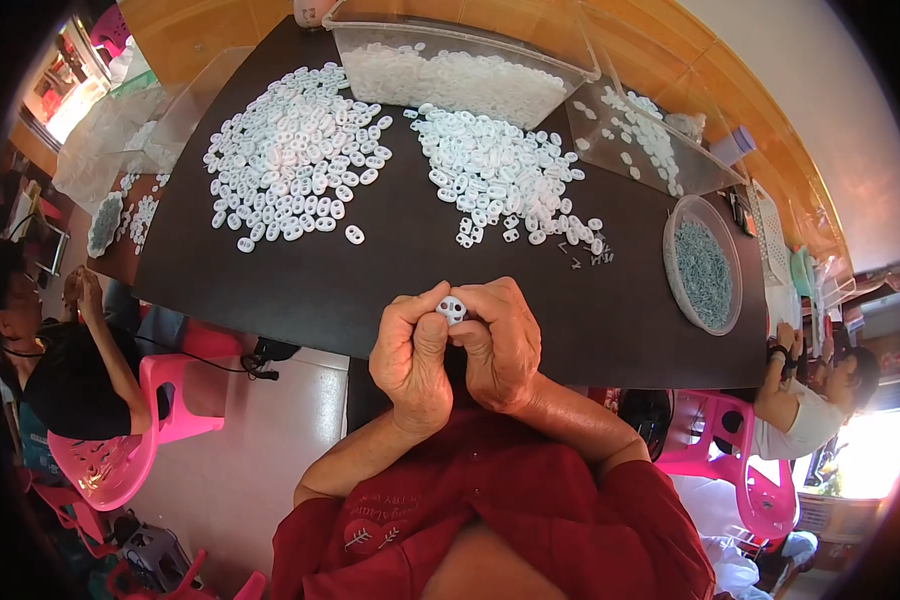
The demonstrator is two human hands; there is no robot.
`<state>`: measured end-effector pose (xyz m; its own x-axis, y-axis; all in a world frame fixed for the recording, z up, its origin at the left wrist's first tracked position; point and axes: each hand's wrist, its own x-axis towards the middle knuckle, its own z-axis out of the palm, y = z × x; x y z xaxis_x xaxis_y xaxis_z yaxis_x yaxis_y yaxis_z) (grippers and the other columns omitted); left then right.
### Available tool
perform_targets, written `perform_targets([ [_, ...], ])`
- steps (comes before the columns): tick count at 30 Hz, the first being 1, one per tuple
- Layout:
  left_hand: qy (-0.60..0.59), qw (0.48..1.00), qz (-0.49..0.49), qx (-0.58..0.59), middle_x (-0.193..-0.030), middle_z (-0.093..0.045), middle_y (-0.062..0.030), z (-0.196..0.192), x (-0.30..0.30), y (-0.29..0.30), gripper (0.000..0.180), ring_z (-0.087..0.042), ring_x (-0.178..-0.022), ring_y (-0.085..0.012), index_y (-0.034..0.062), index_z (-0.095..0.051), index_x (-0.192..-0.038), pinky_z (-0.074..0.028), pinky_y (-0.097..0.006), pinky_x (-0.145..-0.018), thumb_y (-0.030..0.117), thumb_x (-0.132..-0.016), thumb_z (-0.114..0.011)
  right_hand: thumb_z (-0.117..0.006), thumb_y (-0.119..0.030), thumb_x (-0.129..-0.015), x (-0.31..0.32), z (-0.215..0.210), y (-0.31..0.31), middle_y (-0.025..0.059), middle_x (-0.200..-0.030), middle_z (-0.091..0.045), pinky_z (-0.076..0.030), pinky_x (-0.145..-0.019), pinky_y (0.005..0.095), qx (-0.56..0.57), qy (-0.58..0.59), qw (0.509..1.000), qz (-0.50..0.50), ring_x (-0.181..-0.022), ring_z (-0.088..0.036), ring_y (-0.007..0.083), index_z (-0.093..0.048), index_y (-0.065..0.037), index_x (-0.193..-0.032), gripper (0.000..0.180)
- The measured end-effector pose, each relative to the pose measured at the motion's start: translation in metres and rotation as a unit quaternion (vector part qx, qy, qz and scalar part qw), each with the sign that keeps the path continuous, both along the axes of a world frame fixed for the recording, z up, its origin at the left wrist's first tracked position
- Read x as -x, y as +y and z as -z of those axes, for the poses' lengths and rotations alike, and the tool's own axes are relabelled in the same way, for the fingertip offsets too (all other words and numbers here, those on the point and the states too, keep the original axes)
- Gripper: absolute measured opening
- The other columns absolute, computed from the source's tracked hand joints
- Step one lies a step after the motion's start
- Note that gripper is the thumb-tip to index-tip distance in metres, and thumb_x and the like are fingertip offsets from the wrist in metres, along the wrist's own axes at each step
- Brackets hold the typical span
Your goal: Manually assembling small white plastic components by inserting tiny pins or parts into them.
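Item one: small white piece (451, 310) with dark openings, just below the centre of the frame, over the near edge of the dark table (270, 290). Pinched from both sides at once: thumb and forefinger of the left hand (410, 350) on its left, thumb and forefinger of the right hand (505, 345) on its right. Neither hand nearer; fingertips of both brought close together around it — other fingers curled in behind. Openings facing up toward the viewer; outline roundish where uncovered; long axis not to be told, edges partly under the digits.

Surroundings, by place in the frame:

Upper left of centre: large pile of white oval two-holed pieces (300, 150); one stray oval (354, 235) at its lower right, nearer the left hand than the right.

Upper centre, right of the middle: second pile of white pieces (495, 160), straight beyond the paired hands; small grey bits (602, 257) at its lower right corner — nearer the right hand.

Top: clear bin (450, 36), filled with more white pieces.

Right: round bowl (670, 265) of thin grey-green bits, well apart from both hands.
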<state>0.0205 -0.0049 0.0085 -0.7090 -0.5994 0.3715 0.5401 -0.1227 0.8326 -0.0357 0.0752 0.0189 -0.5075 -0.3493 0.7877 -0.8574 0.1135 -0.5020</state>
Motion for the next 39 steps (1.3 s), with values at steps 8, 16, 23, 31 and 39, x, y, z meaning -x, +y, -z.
perform_targets([
  [8, 0.02, 0.994, -0.073, 0.084, -0.083, -0.055, -0.0048, 0.007, 0.006, 0.003, 0.021, -0.048, -0.071, -0.0088, -0.0052, -0.058, -0.104, -0.041, -0.021, -0.062, 0.013, -0.095, -0.052, -0.059, -0.001, -0.084, 0.004, 0.0, 0.001, 0.0115, -0.08, -0.058, -0.041, -0.053, 0.0303, -0.001, 0.045, 0.999, 0.004, -0.062, -0.051, 0.0208, -0.056, 0.005, -0.1, 0.017],
  [16, 0.006, 0.991, -0.075, 0.107, -0.082, -0.049, -0.0024, 0.004, 0.012, 0.008, 0.016, -0.041, -0.072, -0.0074, -0.0044, -0.057, -0.103, -0.036, -0.021, -0.066, 0.008, -0.095, -0.049, -0.062, 0.005, -0.077, 0.008, 0.002, 0.006, 0.011, -0.077, -0.056, -0.041, -0.051, 0.0322, -0.003, 0.039, 0.999, 0.007, -0.06, -0.05, 0.0231, -0.054, 0.004, -0.101, 0.025],
  [23, -0.032, 0.983, -0.053, 0.172, -0.085, -0.058, -0.0073, -0.009, 0.003, 0.0, 0.023, -0.053, -0.072, -0.0098, -0.006, -0.056, -0.113, -0.044, -0.022, -0.063, -0.002, -0.092, -0.046, -0.067, 0.004, -0.071, 0.01, -0.008, 0.013, 0.0121, -0.083, -0.06, -0.046, -0.057, 0.0342, 0.015, 0.021, 0.999, 0.019, -0.066, -0.055, 0.0264, -0.057, 0.001, -0.097, 0.028],
  [31, -0.137, 0.981, 0.059, 0.126, -0.088, -0.062, -0.0076, -0.003, 0.018, -0.022, 0.026, -0.054, -0.067, -0.0084, -0.004, -0.055, -0.115, -0.046, -0.02, -0.061, 0.007, -0.091, -0.054, -0.062, -0.002, -0.08, 0.106, -0.097, 0.072, 0.011, -0.073, -0.061, -0.045, -0.059, 0.0327, -0.028, 0.149, 0.968, 0.2, -0.064, -0.056, 0.025, -0.065, -0.003, -0.081, 0.003],
  [39, -0.166, 0.928, -0.007, 0.335, -0.073, -0.058, -0.0106, -0.002, 0.053, -0.045, 0.018, -0.058, -0.062, -0.0234, 0.0024, -0.063, -0.094, -0.045, -0.032, -0.056, -0.004, -0.077, -0.064, -0.063, -0.011, -0.077, 0.259, -0.131, 0.143, 0.013, -0.085, -0.065, -0.047, -0.073, 0.0411, -0.225, 0.176, 0.864, 0.415, -0.083, -0.061, 0.0325, -0.066, -0.005, -0.087, 0.012],
])
